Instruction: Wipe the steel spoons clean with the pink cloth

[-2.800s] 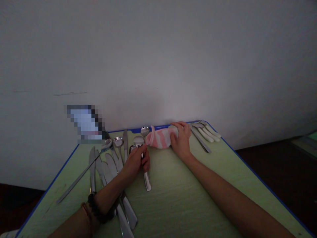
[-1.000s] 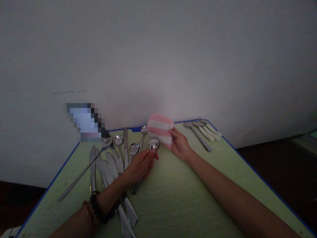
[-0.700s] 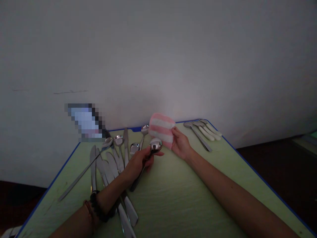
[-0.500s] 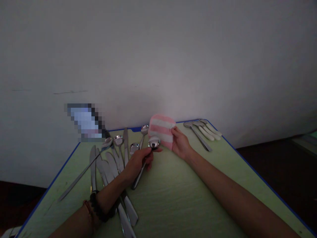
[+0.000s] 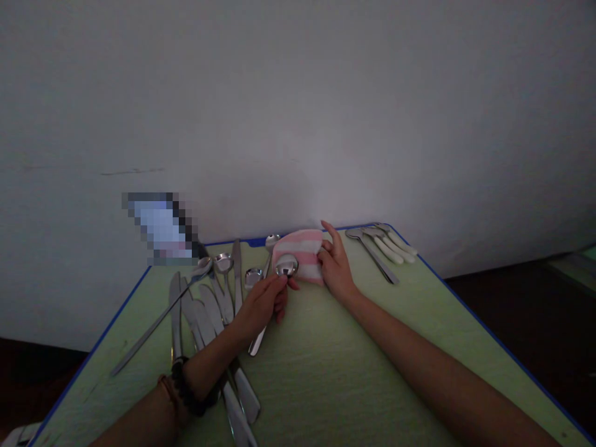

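Observation:
Between the thumb and fingers of my left hand (image 5: 261, 304) is a metal spoon (image 5: 287, 266), its bowl up and its handle slanting down toward me. My right hand (image 5: 338, 264) pinches the edge of a pink and white striped cloth (image 5: 302, 248), with the index finger raised. The cloth is behind the spoon's bowl; whether they touch I cannot tell. Under and beside my left forearm lie several table knives (image 5: 209, 310), partly hidden. More spoons (image 5: 223, 264) lie just left of my left hand, one of them long-handled (image 5: 153, 332).
On the right rear of the green table (image 5: 372, 385) lie a spoon (image 5: 372, 256) and several white-handled utensils (image 5: 391, 245). A blurred-out phone-like screen (image 5: 161, 226) leans at the rear left. A pale wall (image 5: 298, 112) rises behind the table's blue edge.
The cloth has folded and sunk lower behind the spoon. My right index finger has lifted away from the cloth. My left hand and the spoon have shifted slightly left.

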Available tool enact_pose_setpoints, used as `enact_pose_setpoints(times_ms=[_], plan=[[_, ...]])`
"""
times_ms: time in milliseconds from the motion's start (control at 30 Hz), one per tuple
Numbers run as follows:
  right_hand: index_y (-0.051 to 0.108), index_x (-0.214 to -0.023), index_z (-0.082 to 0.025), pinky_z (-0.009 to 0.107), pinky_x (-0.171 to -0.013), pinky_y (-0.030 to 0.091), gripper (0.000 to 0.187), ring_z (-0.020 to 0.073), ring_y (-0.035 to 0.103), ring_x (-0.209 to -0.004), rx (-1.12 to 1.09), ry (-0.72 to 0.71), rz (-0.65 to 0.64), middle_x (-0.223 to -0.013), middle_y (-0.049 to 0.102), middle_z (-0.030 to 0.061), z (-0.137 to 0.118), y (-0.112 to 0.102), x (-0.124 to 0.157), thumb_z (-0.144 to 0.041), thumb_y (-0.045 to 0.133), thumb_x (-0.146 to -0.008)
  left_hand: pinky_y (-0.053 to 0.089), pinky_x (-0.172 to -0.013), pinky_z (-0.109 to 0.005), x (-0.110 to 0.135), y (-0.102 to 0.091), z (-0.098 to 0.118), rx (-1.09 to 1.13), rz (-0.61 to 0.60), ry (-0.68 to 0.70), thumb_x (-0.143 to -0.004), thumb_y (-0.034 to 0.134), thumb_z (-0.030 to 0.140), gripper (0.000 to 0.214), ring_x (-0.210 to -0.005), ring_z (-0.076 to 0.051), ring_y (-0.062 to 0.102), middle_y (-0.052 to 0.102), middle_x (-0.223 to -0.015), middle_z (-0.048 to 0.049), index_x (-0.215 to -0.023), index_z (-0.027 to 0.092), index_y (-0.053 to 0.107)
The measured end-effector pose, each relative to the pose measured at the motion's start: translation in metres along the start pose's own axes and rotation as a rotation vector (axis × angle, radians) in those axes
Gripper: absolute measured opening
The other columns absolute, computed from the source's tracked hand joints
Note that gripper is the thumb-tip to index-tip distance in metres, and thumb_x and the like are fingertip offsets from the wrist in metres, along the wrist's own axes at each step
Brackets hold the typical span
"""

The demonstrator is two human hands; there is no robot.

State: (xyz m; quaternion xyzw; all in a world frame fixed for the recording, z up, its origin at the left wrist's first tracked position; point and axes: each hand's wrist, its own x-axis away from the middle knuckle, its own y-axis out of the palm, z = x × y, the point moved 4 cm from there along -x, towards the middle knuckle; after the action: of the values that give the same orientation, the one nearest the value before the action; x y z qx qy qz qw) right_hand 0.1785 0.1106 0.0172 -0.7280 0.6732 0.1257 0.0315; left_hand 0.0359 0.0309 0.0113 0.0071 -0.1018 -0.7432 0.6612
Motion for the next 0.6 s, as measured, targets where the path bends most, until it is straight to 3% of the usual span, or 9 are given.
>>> enact_pose_setpoints(times_ms=[167, 267, 333, 467, 533, 600], plan=[[0.064, -0.103, -0.018, 0.031, -0.072, 0.042, 0.039, 0.0187, 0.054, -0.079, 0.105, -0.04, 0.004, -0.085, 0.063, 0.0029, -0.008, -0.005, -0.004, -0.023, 0.043, -0.071, 0.037, -0.037, -0.017, 0.001, 0.0, 0.002, -0.012, 0.057, 0.005, -0.074, 0.056, 0.057, 0.042, -0.04, -0.006, 0.03, 0.029, -0.047, 0.0104, -0.068, 0.016, 0.051], [0.063, -0.101, -0.02, 0.037, -0.087, 0.041, 0.029, 0.0219, 0.054, -0.093, 0.327, -0.243, 0.121, -0.102, 0.063, 0.006, -0.026, -0.016, -0.006, -0.03, 0.051, -0.077, 0.037, -0.038, -0.017, 0.001, 0.0, 0.001, -0.015, 0.046, 0.006, -0.076, 0.055, 0.056, 0.041, -0.041, -0.006, 0.031, 0.03, -0.047, 0.0103, -0.069, 0.017, 0.051], [0.063, -0.097, -0.023, 0.043, -0.098, 0.033, 0.022, 0.0253, 0.049, -0.108, 0.517, -0.417, 0.151, -0.107, 0.063, 0.0077, -0.037, -0.02, -0.005, -0.032, 0.055, -0.079, 0.036, -0.038, -0.017, 0.001, 0.0, 0.0, -0.021, 0.033, 0.004, -0.077, 0.053, 0.056, 0.04, -0.04, -0.006, 0.031, 0.03, -0.047, 0.0103, -0.071, 0.016, 0.051], [0.065, -0.092, -0.026, 0.047, -0.1, 0.031, 0.015, 0.0256, 0.051, -0.108, 0.682, -0.543, -0.065, -0.102, 0.065, 0.0077, -0.039, -0.013, -0.001, -0.029, 0.052, -0.083, 0.034, -0.036, -0.017, 0.002, 0.0, 0.0, -0.026, 0.026, 0.005, -0.079, 0.05, 0.056, 0.04, -0.039, -0.006, 0.029, 0.029, -0.047, 0.0107, -0.072, 0.017, 0.05], [0.065, -0.088, -0.026, 0.044, -0.097, 0.035, 0.013, 0.0242, 0.053, -0.104, 0.707, -0.55, -0.199, -0.099, 0.066, 0.0066, -0.034, -0.004, 0.003, -0.029, 0.053, -0.083, 0.033, -0.036, -0.017, 0.002, 0.001, 0.0, -0.021, 0.017, 0.015, -0.08, 0.049, 0.055, 0.038, -0.039, -0.006, 0.029, 0.029, -0.047, 0.0109, -0.073, 0.017, 0.049], [0.063, -0.083, -0.024, 0.039, -0.089, 0.04, 0.01, 0.0222, 0.057, -0.093, 0.713, -0.504, -0.237, -0.092, 0.066, 0.0058, -0.029, 0.0, 0.005, -0.03, 0.056, -0.081, 0.033, -0.036, -0.017, 0.002, 0.001, 0.001, -0.026, 0.012, 0.019, -0.08, 0.049, 0.055, 0.038, -0.039, -0.006, 0.03, 0.029, -0.047, 0.011, -0.073, 0.018, 0.048]])
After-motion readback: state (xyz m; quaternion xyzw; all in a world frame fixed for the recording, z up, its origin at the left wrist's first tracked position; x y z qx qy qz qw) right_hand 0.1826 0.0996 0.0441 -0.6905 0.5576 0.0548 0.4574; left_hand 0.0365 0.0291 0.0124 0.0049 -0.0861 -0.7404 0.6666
